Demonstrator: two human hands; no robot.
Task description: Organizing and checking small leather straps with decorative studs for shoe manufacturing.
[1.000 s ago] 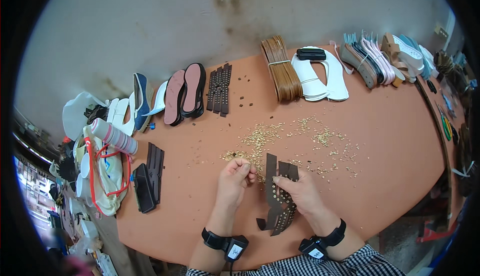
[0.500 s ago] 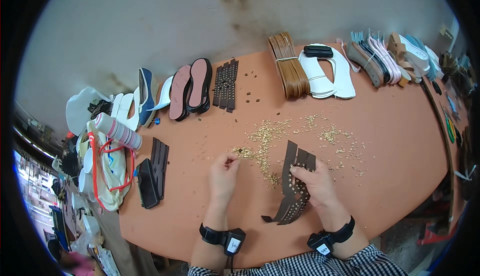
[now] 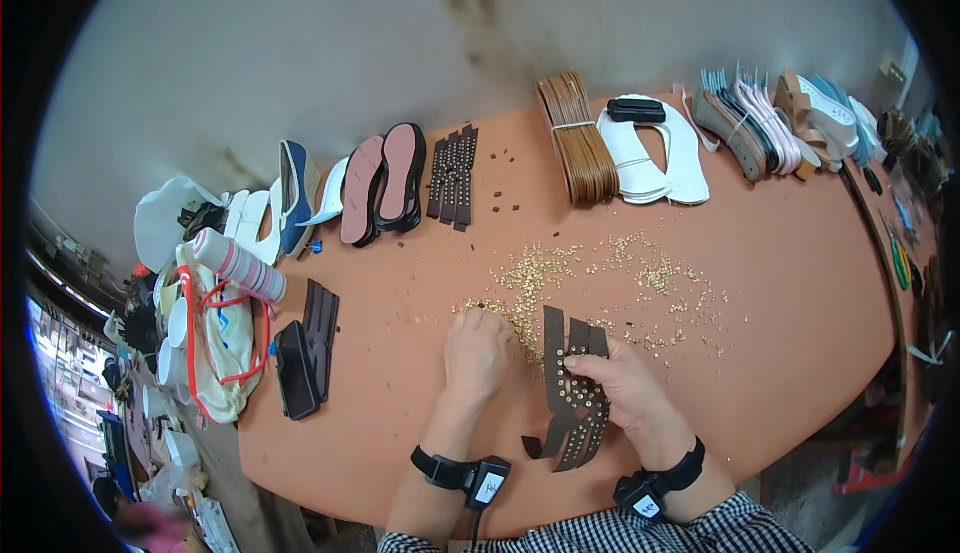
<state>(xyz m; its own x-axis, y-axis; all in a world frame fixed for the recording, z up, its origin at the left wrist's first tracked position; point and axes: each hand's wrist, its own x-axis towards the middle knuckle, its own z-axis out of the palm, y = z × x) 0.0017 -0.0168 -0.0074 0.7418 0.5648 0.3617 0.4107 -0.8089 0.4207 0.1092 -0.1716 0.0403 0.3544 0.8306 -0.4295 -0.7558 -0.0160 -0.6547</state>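
Note:
My right hand (image 3: 622, 385) holds a dark brown studded leather strap piece (image 3: 571, 387) flat against the orange table (image 3: 800, 293), thumb pressing on its upper part. My left hand (image 3: 476, 350) rests knuckles-up just left of the strap, fingertips closed among the small gold studs (image 3: 560, 283) scattered over the table's middle. Whether a stud is pinched between the fingers is hidden. Both wrists wear black bands.
Along the far edge lie brown studded straps (image 3: 452, 177), pink and black soles (image 3: 385, 191), a bundle of tan soles (image 3: 580, 149), white sole pieces (image 3: 655, 153) and stacked sandals (image 3: 770, 128). Dark strap pieces (image 3: 308, 348) and a bag (image 3: 215, 338) lie at the left.
My left hand has moved away from the strap down onto the loose studs. The strap in my right hand has shifted slightly right and lies flatter.

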